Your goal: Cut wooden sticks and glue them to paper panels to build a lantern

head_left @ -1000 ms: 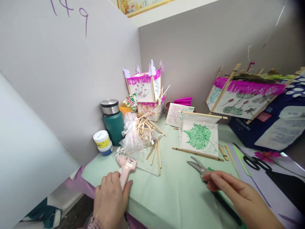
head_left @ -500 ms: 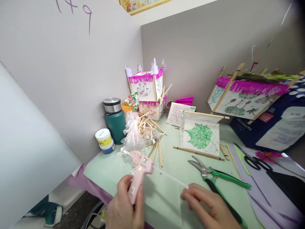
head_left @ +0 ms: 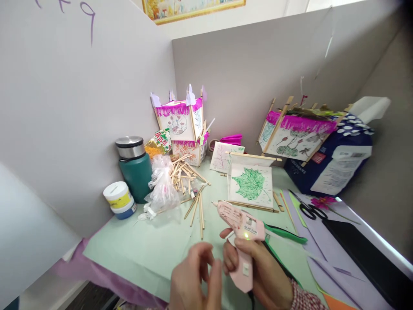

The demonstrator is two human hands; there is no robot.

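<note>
My right hand [head_left: 258, 267] is wrapped round the handle of a pink glue gun [head_left: 241, 228], whose nozzle points up and left. A clear glue stick trails from the gun's back end. Close by on the left, my left hand [head_left: 196, 275] has its fingers curled and apart, with nothing visible between them. Green-handled pruning shears [head_left: 287, 234] lie partly hidden behind the gun. Beyond the nozzle stands a white panel with a green leaf print [head_left: 251, 184], edged with wooden sticks. Loose wooden sticks [head_left: 201, 215] lie left of it.
A teal bottle [head_left: 135, 176], a white and blue jar [head_left: 120, 200] and a plastic bag [head_left: 161, 185] stand at left. Behind is a decorated lantern [head_left: 179, 125]; another hangs at right [head_left: 300, 137] before a blue pack [head_left: 342, 168]. Black scissors [head_left: 311, 212] lie on purple paper.
The glue gun has passed from my left hand to my right hand, and moved right. My left hand has let go of it. The camera view has shifted to the right.
</note>
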